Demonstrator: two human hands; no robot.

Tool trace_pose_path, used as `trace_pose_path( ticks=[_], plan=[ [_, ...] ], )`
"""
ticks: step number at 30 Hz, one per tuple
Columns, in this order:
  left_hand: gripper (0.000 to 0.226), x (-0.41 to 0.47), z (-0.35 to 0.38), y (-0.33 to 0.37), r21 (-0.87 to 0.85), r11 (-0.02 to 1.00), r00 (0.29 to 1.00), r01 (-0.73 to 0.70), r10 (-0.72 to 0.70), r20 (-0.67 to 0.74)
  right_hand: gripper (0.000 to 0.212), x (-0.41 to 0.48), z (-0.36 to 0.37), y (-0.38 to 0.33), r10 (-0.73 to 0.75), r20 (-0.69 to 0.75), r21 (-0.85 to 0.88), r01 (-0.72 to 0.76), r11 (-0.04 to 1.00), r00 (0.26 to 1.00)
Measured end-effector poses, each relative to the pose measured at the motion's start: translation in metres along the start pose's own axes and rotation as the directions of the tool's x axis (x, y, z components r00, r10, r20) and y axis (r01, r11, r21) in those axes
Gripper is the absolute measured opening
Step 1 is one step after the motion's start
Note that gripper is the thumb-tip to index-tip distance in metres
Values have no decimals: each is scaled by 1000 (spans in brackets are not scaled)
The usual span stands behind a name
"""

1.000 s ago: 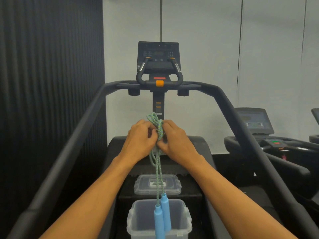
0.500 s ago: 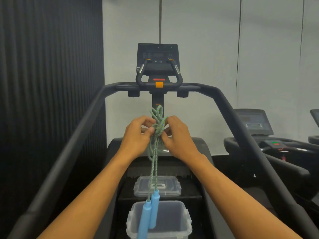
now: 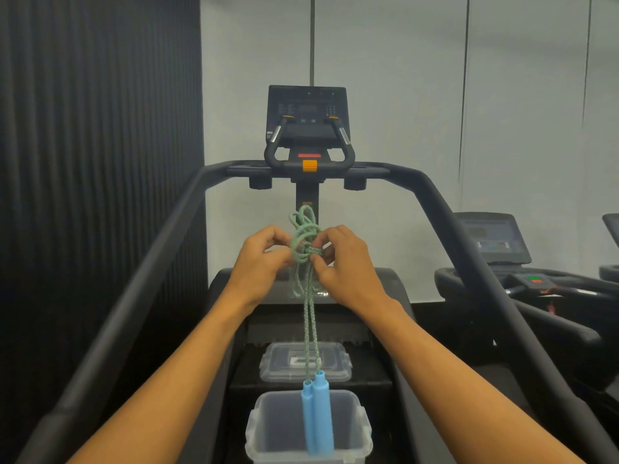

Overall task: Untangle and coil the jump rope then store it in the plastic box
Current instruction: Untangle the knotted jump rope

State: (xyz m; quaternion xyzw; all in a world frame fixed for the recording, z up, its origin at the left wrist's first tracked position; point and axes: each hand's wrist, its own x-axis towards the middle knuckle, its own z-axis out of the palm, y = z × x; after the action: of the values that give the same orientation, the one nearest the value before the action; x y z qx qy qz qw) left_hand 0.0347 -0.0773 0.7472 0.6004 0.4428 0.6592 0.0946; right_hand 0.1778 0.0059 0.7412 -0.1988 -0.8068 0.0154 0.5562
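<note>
Slack shows in the tangle compared with half a second ago: the green braided jump rope [image 3: 307,252] spreads wider loops above the fingers. Its two light-blue plastic handles [image 3: 316,417], then swung left, now hang straight over the clear plastic box [image 3: 264,438]. The left hand [image 3: 259,262] and right hand [image 3: 346,264] each keep a pinching grip on the knot. The box stands at the near edge of the black exercise machine [image 3: 375,380], with its clear lid [image 3: 338,367] just beyond. Sloping side rails [image 3: 134,296] flank both forearms, with open air between.

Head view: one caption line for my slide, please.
Left hand and right hand pinch knotted jump rope above plastic box.
</note>
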Motion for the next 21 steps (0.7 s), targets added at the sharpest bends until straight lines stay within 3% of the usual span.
trace_pose_path(
  ticks=[2,5,10,16,19,21],
  plan=[
    [14,-2,-2,4,-142,990,999,25,-21,28,9,1,-1,2,16,-19,24,-15,1000,1000],
    [9,-1,2,5,98,995,999,-17,22,-47,8,0,0,0,-1,-21,39,2,999,1000],
    [9,3,8,2,436,896,992,-90,121,-44,12,-3,3,0,-51,10,42,50,998,999],
    [5,5,8,-4,577,799,979,-168,204,3,15,-6,7,3,-1,-12,134,2,991,1000],
    [5,5,8,-8,670,695,952,-262,298,63,14,-7,8,4,-38,19,50,37,998,999],
    [6,4,8,-9,655,706,951,-269,301,66,15,-6,6,2,-99,7,-31,100,995,995]
  ],
)
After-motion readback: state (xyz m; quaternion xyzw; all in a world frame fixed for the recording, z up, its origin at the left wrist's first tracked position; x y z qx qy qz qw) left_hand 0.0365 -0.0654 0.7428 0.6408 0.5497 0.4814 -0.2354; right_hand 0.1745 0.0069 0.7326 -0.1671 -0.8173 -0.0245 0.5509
